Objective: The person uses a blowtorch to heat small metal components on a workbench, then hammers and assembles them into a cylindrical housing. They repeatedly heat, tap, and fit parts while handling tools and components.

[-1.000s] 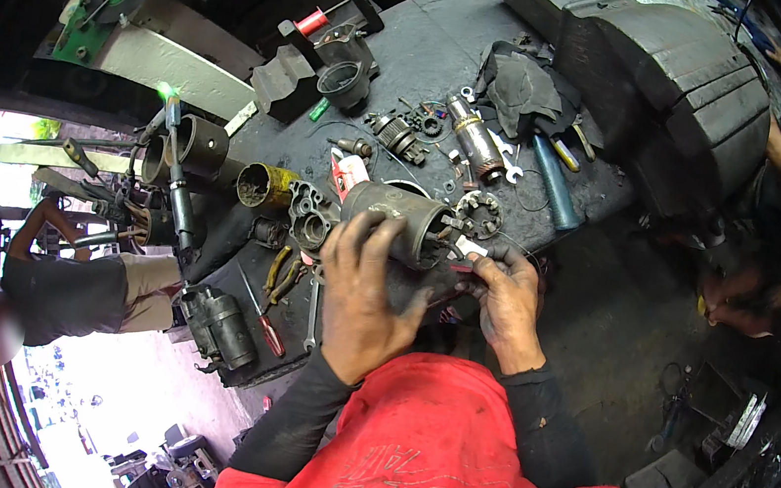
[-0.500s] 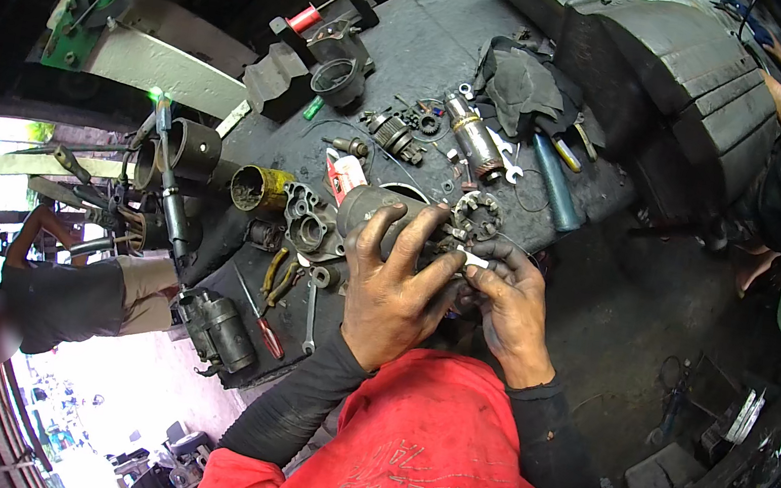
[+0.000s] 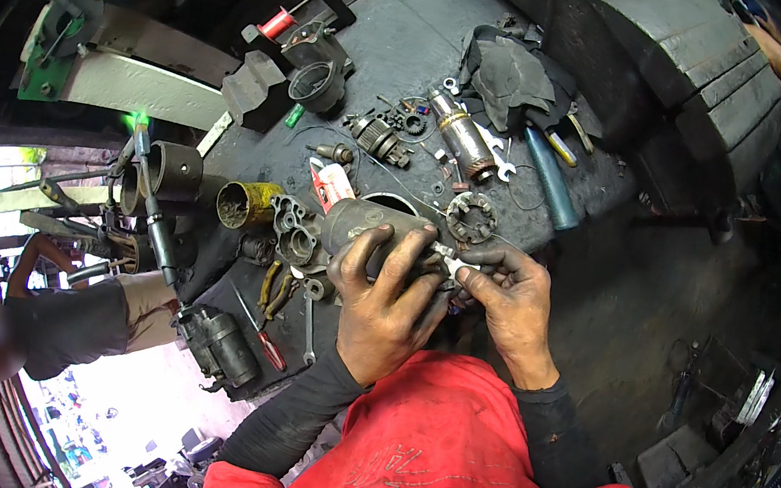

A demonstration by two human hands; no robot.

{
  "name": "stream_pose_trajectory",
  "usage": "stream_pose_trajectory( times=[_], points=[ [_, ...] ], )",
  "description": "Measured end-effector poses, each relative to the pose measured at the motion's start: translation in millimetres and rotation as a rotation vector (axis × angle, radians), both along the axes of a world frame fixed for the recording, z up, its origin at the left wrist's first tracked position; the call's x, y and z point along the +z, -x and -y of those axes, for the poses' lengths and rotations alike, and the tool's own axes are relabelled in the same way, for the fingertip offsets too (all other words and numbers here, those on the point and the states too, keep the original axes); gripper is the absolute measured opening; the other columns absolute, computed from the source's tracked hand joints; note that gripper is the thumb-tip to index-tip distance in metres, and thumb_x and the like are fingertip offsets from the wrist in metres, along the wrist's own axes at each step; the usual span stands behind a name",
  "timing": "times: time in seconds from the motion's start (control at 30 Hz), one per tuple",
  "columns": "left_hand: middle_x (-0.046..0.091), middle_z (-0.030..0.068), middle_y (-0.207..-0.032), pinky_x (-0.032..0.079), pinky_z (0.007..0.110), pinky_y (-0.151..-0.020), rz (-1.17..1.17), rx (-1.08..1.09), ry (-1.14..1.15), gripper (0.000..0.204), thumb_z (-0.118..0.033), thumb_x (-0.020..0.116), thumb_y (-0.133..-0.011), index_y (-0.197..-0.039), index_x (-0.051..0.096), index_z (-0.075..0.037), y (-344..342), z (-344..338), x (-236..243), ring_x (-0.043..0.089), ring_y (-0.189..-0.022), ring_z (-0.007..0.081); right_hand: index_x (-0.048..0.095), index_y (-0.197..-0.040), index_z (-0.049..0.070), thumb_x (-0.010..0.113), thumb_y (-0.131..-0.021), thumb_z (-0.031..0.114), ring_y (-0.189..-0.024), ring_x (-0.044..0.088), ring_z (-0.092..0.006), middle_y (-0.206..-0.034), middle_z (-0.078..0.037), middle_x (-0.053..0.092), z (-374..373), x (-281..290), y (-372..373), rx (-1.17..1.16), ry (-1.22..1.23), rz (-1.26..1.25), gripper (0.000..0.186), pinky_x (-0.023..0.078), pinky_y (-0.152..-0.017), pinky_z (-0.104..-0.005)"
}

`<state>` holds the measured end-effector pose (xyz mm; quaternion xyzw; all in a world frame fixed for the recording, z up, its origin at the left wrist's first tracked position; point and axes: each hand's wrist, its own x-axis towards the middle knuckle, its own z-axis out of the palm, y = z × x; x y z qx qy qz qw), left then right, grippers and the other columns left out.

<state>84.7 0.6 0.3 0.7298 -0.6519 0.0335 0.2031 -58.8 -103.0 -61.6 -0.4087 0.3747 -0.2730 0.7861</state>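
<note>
My left hand point(image 3: 383, 308) is wrapped round a dark metal cylinder housing point(image 3: 350, 225), which lies tilted just above the near edge of the bench. At the housing's right end, my right hand point(image 3: 513, 306) pinches a small whitish piece point(image 3: 453, 261) between thumb and fingers; its exact kind is too small to make out. The left fingers hide part of the housing's near side. Beyond the right fingers lies a round toothed metal ring point(image 3: 472, 218). A grey cast metal end cover point(image 3: 294, 230) rests left of the housing, and a red and white packet point(image 3: 330, 184) stands behind it.
On the bench point(image 3: 413, 13) lie a copper-wound armature point(image 3: 465, 140), a gear assembly point(image 3: 380, 140), a blue-grey tapered tube point(image 3: 551, 182) and a dark cloth point(image 3: 513, 82). Nearer left are a yellow can point(image 3: 246, 206), pliers point(image 3: 280, 294), a screwdriver point(image 3: 268, 347), a wrench point(image 3: 310, 328) and a starter motor point(image 3: 218, 348). A person point(image 3: 80, 325) stands at left.
The whole view has shifted a little, moving the bench items leftward. My left fingers have drawn back from the whitish piece, which now shows more at the housing's end in my right fingers.
</note>
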Motion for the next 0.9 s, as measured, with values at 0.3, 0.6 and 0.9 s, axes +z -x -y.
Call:
stream_pose_trajectory(
  times=[0.3, 0.6, 0.9],
  points=[
    [0.058, 0.0164, -0.144, 0.038, 0.054, -0.116, -0.193, -0.048, 0.076, 0.033, -0.015, 0.092, -0.068, -0.097, 0.076, -0.012, -6, -3, -4, 0.048, -0.138, 0.0418, 0.075, -0.104, -0.003, 0.077, -0.092, -0.002, -0.075, 0.064, -0.0047, -0.087, -0.002, 0.073, -1, 6, -8, -0.05, 0.158, -0.094, 0.012, 0.053, -0.066, -0.0222],
    [0.055, 0.0172, -0.151, 0.03, 0.053, -0.121, -0.272, -0.087, -0.221, 0.105, -0.027, 0.097, -0.06, -0.152, 0.051, -0.009, -60, 6, 19, 0.049, -0.143, 0.0405, 0.074, -0.105, -0.004, 0.077, -0.092, -0.006, -0.08, 0.066, -0.0061, -0.096, -0.005, 0.074, -9, 20, -11, -0.114, 0.166, -0.066, 0.014, 0.054, -0.071, -0.0219],
    [0.055, 0.0129, -0.144, 0.032, 0.056, -0.115, -0.246, -0.082, -0.176, 0.088, -0.031, 0.093, -0.064, -0.144, 0.058, -0.017, -55, 14, 13, 0.048, -0.14, 0.039, 0.072, -0.109, -0.005, 0.076, -0.094, -0.005, -0.078, 0.066, -0.0047, -0.093, -0.005, 0.074, -19, 14, -5, -0.186, 0.093, -0.016, 0.016, 0.053, -0.069, -0.0198]
  ],
)
